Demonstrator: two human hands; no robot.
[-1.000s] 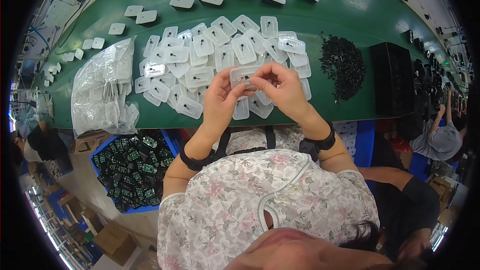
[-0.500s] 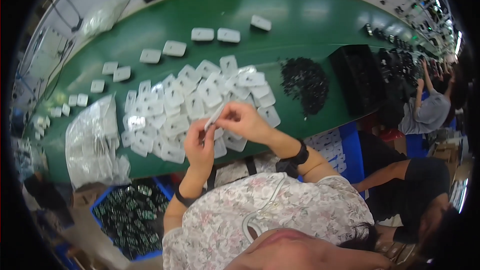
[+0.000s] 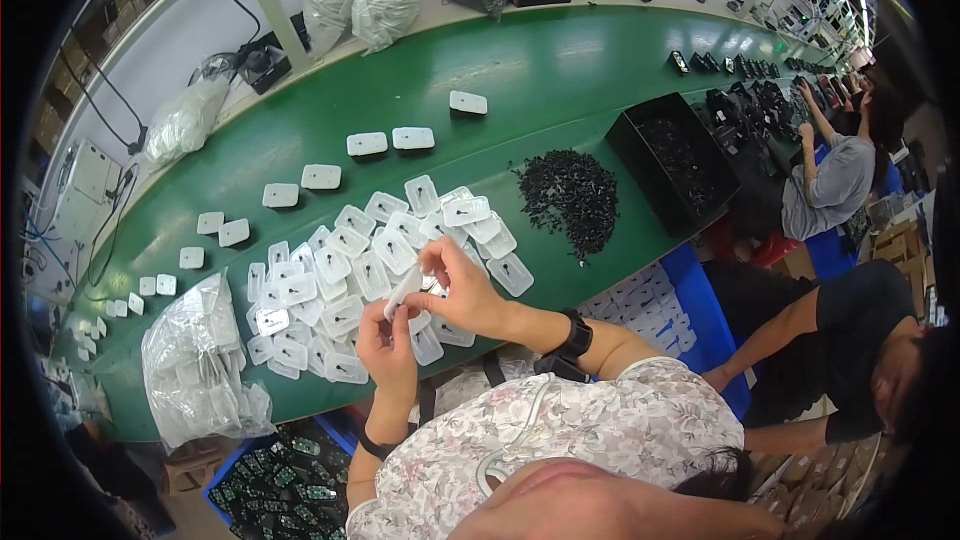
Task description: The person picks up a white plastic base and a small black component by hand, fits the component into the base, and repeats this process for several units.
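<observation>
A small white plastic cover [image 3: 404, 292] is held up on edge between my two hands, above a pile of similar translucent white covers [image 3: 335, 265] with dark centres. Its lower end is pinched by the thumb and fingers of my left hand [image 3: 388, 348]. My right hand [image 3: 465, 295] is closed at the cover's other side, thumb against it and index finger curled; any small part between those fingertips is too small to make out. To the right of the pile lies a heap of tiny black parts [image 3: 572, 198] on the green table [image 3: 480, 50].
White covers in small stacks [image 3: 366, 144] run along the table's far side. A clear plastic bag [image 3: 195, 360] lies left, a black bin [image 3: 625, 145] stands right. Below the edge are blue bins [image 3: 700, 305] of white parts and circuit boards [image 3: 280, 480]. A co-worker's arm [image 3: 770, 340] is close at right.
The view has shifted, showing more of the table's far side. My right fingers have come closer to the white cover, which my left hand still holds.
</observation>
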